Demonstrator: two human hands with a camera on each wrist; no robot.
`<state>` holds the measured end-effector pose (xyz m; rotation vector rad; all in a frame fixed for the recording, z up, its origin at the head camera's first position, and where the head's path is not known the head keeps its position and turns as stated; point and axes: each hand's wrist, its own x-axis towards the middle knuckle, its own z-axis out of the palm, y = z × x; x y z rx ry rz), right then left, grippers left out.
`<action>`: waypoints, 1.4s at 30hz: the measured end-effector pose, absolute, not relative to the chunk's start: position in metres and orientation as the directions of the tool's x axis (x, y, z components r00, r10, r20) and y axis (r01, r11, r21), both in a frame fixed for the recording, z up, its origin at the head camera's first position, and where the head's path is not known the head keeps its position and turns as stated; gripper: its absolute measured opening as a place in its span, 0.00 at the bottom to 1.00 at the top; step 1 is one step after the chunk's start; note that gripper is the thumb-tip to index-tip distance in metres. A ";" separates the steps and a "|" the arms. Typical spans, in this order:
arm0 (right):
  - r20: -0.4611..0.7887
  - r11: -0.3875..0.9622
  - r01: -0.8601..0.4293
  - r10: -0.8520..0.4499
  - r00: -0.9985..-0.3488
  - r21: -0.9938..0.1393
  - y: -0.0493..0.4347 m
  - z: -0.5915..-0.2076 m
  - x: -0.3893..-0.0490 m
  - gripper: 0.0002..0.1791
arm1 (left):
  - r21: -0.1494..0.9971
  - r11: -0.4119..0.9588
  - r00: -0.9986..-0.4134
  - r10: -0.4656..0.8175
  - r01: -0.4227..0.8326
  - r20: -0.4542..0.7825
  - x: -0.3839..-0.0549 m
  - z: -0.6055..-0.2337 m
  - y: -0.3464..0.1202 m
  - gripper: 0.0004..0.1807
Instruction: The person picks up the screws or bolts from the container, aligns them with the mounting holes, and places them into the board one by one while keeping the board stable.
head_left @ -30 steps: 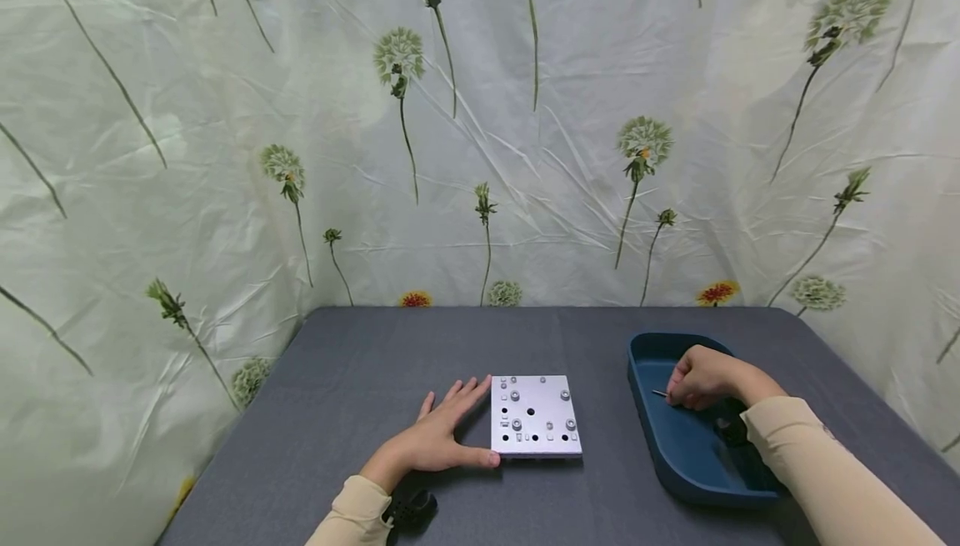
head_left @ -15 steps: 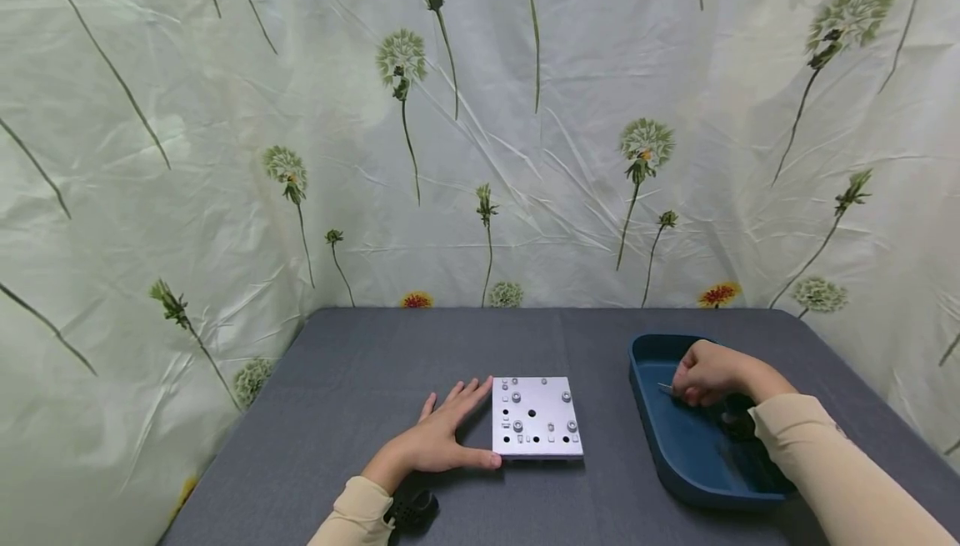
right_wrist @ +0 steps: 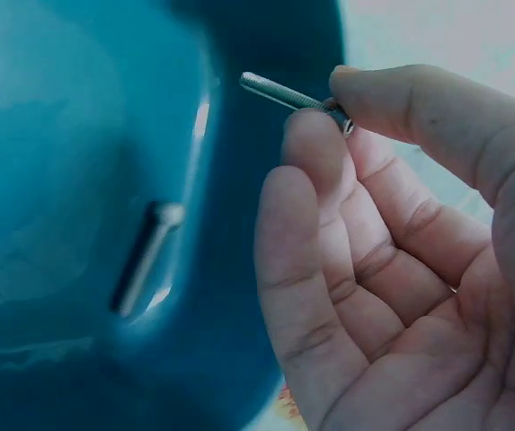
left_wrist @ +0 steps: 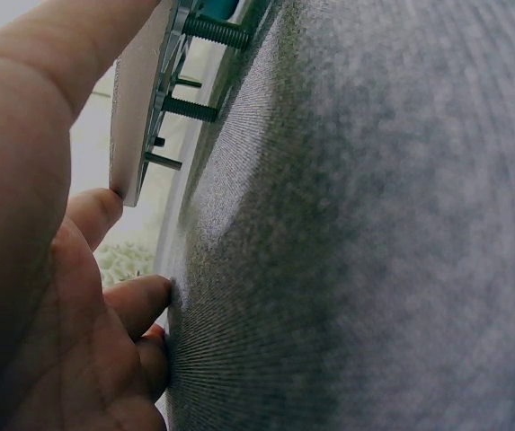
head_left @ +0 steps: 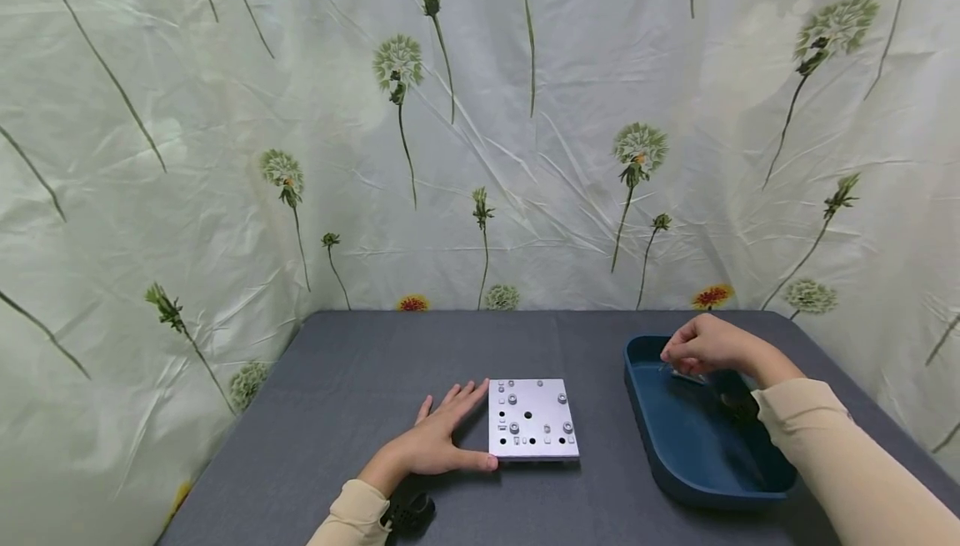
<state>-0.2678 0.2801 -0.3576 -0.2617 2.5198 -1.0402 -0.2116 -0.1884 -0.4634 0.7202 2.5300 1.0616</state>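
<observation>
A silvery square metal plate [head_left: 540, 400] with screw heads and holes lies in the middle of the table. My left hand [head_left: 435, 444], fingers spread, touches its left side with thumb and index finger. In the left wrist view, several threaded screw shanks [left_wrist: 192, 108] stick out below the plate. Over the back of the blue tray [head_left: 697, 450], my right hand [head_left: 708, 346] pinches a screw [right_wrist: 284, 92] near its head between thumb and fingers. Another screw [right_wrist: 146, 259], blurred in the right wrist view, lies in the tray under that hand.
The grey table [head_left: 420, 354] stretches between the plate and the tray, which stands at the right with raised walls. Behind the table hangs a pale curtain [head_left: 555, 221] printed with dandelions. A black wrist device [head_left: 411, 513] is near my left sleeve.
My right hand has risen out of the tray and moved toward its back edge with the screw pinched. My left hand and the plate stay put.
</observation>
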 end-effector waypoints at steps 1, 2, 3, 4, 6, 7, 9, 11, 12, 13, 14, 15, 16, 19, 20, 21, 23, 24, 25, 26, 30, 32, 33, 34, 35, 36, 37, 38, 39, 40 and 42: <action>-0.284 0.706 -0.025 -0.316 -0.905 -0.707 0.278 -0.355 -0.268 0.15 | 0.730 0.599 -0.828 0.554 0.328 -0.083 -0.212 -0.463 -0.189 0.63; -0.277 0.707 -0.027 -0.312 -0.909 -0.706 0.275 -0.353 -0.269 0.14 | 0.732 0.594 -0.828 0.556 0.334 -0.073 -0.212 -0.464 -0.189 0.63; -0.266 0.706 -0.039 -0.317 -0.910 -0.707 0.272 -0.351 -0.269 0.14 | 0.731 0.596 -0.830 0.553 0.332 -0.074 -0.213 -0.466 -0.189 0.63; -0.256 0.708 -0.053 -0.324 -0.911 -0.705 0.269 -0.349 -0.270 0.14 | 0.731 0.596 -0.833 0.549 0.333 -0.068 -0.214 -0.467 -0.189 0.63; -0.239 0.710 -0.080 -0.338 -0.910 -0.699 0.262 -0.345 -0.271 0.15 | 0.728 0.600 -0.837 0.544 0.332 -0.066 -0.215 -0.470 -0.190 0.63; -0.232 0.710 -0.091 -0.344 -0.910 -0.698 0.258 -0.343 -0.272 0.15 | 0.726 0.603 -0.838 0.541 0.329 -0.069 -0.216 -0.471 -0.190 0.63; -0.218 0.710 -0.119 -0.364 -0.905 -0.694 0.251 -0.340 -0.272 0.15 | 0.724 0.606 -0.840 0.538 0.329 -0.070 -0.216 -0.472 -0.190 0.63; -0.209 0.712 -0.137 -0.375 -0.903 -0.689 0.243 -0.336 -0.273 0.15 | 0.726 0.598 -0.836 0.546 0.339 -0.060 -0.215 -0.471 -0.190 0.63; -0.204 0.710 -0.143 -0.380 -0.902 -0.689 0.239 -0.335 -0.273 0.15 | 0.727 0.594 -0.833 0.550 0.344 -0.055 -0.215 -0.470 -0.190 0.63; -0.198 0.709 -0.150 -0.384 -0.902 -0.689 0.234 -0.333 -0.273 0.15 | 0.726 0.596 -0.831 0.553 0.344 -0.060 -0.215 -0.469 -0.190 0.63; -0.194 0.708 -0.155 -0.387 -0.901 -0.689 0.230 -0.332 -0.272 0.14 | 0.726 0.594 -0.830 0.555 0.346 -0.058 -0.214 -0.468 -0.189 0.63; -0.186 0.704 -0.166 -0.395 -0.900 -0.690 0.226 -0.331 -0.272 0.14 | 0.725 0.595 -0.828 0.558 0.346 -0.062 -0.214 -0.467 -0.189 0.63; -0.181 0.698 -0.174 -0.403 -0.897 -0.695 0.221 -0.330 -0.273 0.14 | 0.724 0.597 -0.828 0.557 0.345 -0.065 -0.213 -0.465 -0.189 0.63; -0.163 0.680 -0.204 -0.435 -0.886 -0.704 0.208 -0.329 -0.273 0.12 | 0.716 0.613 -0.832 0.548 0.332 -0.084 -0.213 -0.463 -0.188 0.63; -0.158 0.675 -0.215 -0.447 -0.881 -0.706 0.204 -0.329 -0.273 0.12 | 0.715 0.617 -0.835 0.544 0.329 -0.085 -0.213 -0.463 -0.187 0.63; -0.154 0.670 -0.224 -0.456 -0.877 -0.708 0.199 -0.329 -0.273 0.12 | 0.711 0.622 -0.836 0.542 0.328 -0.088 -0.213 -0.462 -0.187 0.62; -0.155 0.667 -0.228 -0.464 -0.872 -0.709 0.189 -0.330 -0.273 0.11 | 0.706 0.629 -0.840 0.536 0.326 -0.090 -0.213 -0.462 -0.186 0.62; -0.154 0.665 -0.233 -0.468 -0.870 -0.710 0.184 -0.330 -0.273 0.11 | 0.703 0.632 -0.840 0.535 0.327 -0.090 -0.213 -0.462 -0.185 0.62; -0.153 0.662 -0.233 -0.471 -0.869 -0.712 0.179 -0.331 -0.273 0.11 | 0.701 0.635 -0.841 0.533 0.326 -0.092 -0.213 -0.462 -0.185 0.62; -0.153 0.659 -0.235 -0.476 -0.866 -0.714 0.174 -0.332 -0.274 0.11 | 0.698 0.637 -0.842 0.532 0.327 -0.091 -0.213 -0.463 -0.185 0.62; -0.151 0.642 -0.257 -0.509 -0.848 -0.722 0.155 -0.339 -0.274 0.10 | 0.698 0.636 -0.841 0.534 0.328 -0.091 -0.213 -0.464 -0.185 0.61; -0.155 0.640 -0.264 -0.521 -0.839 -0.722 0.144 -0.343 -0.274 0.09 | 0.699 0.635 -0.841 0.534 0.328 -0.090 -0.213 -0.464 -0.184 0.61; -0.156 0.639 -0.269 -0.528 -0.835 -0.720 0.139 -0.346 -0.274 0.09 | 0.699 0.635 -0.841 0.533 0.328 -0.090 -0.212 -0.464 -0.184 0.61; -0.160 0.636 -0.270 -0.534 -0.830 -0.723 0.134 -0.348 -0.273 0.09 | 0.698 0.637 -0.842 0.532 0.327 -0.092 -0.212 -0.464 -0.184 0.61; -0.163 0.634 -0.272 -0.541 -0.825 -0.724 0.129 -0.349 -0.273 0.09 | 0.696 0.641 -0.843 0.530 0.325 -0.094 -0.212 -0.464 -0.184 0.61; -0.168 0.632 -0.273 -0.547 -0.820 -0.726 0.124 -0.351 -0.273 0.09 | 0.694 0.643 -0.843 0.529 0.324 -0.097 -0.212 -0.464 -0.183 0.61; -0.170 0.630 -0.276 -0.553 -0.815 -0.726 0.119 -0.352 -0.273 0.09 | 0.691 0.645 -0.842 0.530 0.326 -0.099 -0.212 -0.464 -0.184 0.61; -0.174 0.626 -0.280 -0.563 -0.808 -0.727 0.114 -0.353 -0.273 0.09 | 0.690 0.646 -0.841 0.531 0.325 -0.101 -0.213 -0.463 -0.184 0.61; -0.176 0.623 -0.284 -0.572 -0.801 -0.729 0.109 -0.354 -0.272 0.09 | 0.690 0.646 -0.840 0.533 0.326 -0.102 -0.213 -0.463 -0.184 0.61; -0.181 0.620 -0.285 -0.579 -0.795 -0.731 0.105 -0.355 -0.272 0.09 | 0.691 0.645 -0.839 0.535 0.326 -0.104 -0.213 -0.462 -0.184 0.61; -0.186 0.621 -0.297 -0.593 -0.784 -0.725 0.095 -0.358 -0.270 0.09 | 0.697 0.638 -0.836 0.539 0.329 -0.099 -0.214 -0.463 -0.185 0.62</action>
